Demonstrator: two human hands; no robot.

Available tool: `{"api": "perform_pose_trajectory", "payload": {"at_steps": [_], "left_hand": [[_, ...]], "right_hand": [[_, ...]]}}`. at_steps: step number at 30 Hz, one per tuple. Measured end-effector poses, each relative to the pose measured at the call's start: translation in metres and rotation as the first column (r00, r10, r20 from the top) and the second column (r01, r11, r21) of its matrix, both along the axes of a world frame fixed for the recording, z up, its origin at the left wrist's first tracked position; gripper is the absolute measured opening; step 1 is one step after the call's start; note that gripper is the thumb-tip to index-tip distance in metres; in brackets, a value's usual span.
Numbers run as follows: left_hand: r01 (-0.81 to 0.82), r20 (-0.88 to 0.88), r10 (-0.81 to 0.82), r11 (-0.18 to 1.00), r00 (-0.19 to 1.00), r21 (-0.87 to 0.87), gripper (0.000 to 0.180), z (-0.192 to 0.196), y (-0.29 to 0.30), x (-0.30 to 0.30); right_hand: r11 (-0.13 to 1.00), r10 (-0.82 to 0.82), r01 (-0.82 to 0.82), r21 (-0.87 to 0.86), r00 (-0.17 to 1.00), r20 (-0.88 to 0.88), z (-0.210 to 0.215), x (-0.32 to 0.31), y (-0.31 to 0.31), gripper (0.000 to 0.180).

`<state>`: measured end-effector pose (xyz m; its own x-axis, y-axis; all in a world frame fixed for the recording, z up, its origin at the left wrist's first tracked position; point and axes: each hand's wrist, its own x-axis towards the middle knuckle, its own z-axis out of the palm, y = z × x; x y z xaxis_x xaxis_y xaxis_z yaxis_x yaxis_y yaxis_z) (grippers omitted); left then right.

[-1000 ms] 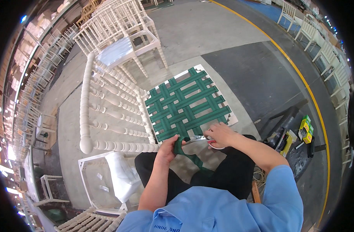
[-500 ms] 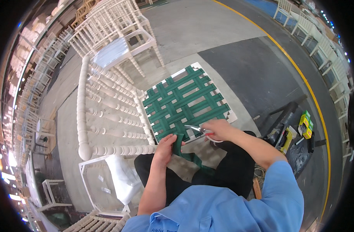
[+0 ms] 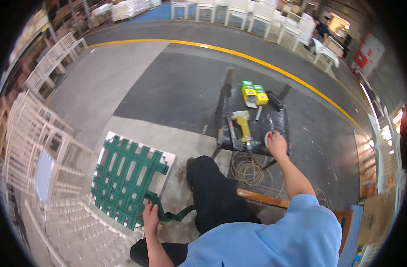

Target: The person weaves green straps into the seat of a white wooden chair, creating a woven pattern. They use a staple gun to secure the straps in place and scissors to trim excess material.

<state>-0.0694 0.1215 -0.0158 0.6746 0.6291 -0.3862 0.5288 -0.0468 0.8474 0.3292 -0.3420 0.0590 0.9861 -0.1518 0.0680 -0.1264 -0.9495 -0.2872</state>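
Observation:
My left hand (image 3: 150,217) is closed on the green webbing strap (image 3: 170,216) at the near edge of a chair seat. One end of the strap trails toward my knee. Interlaced green webbing (image 3: 125,178) covers the white seat frame (image 3: 167,171). Reaching out to the right, my right hand (image 3: 278,144) is over a low black stool (image 3: 230,107), its fingers closed around a pliers-like hand tool (image 3: 269,139) with red and white handles. The tool's metal head is blurred. A yellow staple gun (image 3: 244,126) lies left of that hand.
Green-and-yellow boxes (image 3: 255,94) and a black object (image 3: 275,100) sit on the stool's far side. A coiled hose (image 3: 249,171) lies beneath. White turned-spindle chairs (image 3: 34,138) stand at left; a wooden bar (image 3: 263,198) is beside my right leg. People work far off.
My view has swung right. The right hand has moved from the webbing to the stool, carrying the hand tool. My left hand still grips the strap by the seat edge.

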Motion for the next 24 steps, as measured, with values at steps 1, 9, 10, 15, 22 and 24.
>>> {"api": "perform_pose_trajectory", "payload": {"at_steps": [1, 9, 10, 15, 22, 24], "left_hand": [[-0.045, -0.07, 0.05, 0.997, 0.996, 0.067, 0.037, -0.004, -0.001, 0.005], [0.168, -0.212, -0.09, 0.906, 0.973, 0.388, 0.036, 0.004, -0.002, 0.009], [0.145, -0.164, -0.082, 0.896, 0.983, 0.42, 0.037, 0.005, -0.003, 0.011], [0.123, -0.344, -0.033, 0.962, 0.938, 0.243, 0.04, 0.01, -0.004, 0.007], [-0.044, -0.168, 0.11, 0.932, 0.98, 0.359, 0.04, -0.003, -0.03, -0.03], [-0.067, -0.216, 0.141, 0.945, 0.966, 0.32, 0.039, -0.003, -0.035, -0.031]], "right_hand": [[0.999, -0.009, 0.008, -0.049, 1.0, -0.017, 0.0, 0.004, 0.0, 0.051], [0.6, 0.621, -0.662, 0.45, 0.74, 0.26, -0.028, -0.002, 0.225, 0.035], [0.514, 0.688, -0.658, 0.55, 0.699, 0.192, -0.038, -0.014, 0.266, 0.038], [0.552, 0.826, -0.759, 0.347, 0.555, -0.101, -0.071, -0.075, 0.404, 0.057], [0.561, 0.809, -0.755, 0.34, 0.414, -0.417, -0.078, -0.11, 0.411, 0.051], [0.527, 0.764, -0.809, 0.26, 0.316, -0.562, -0.072, -0.094, 0.417, 0.051]]}}
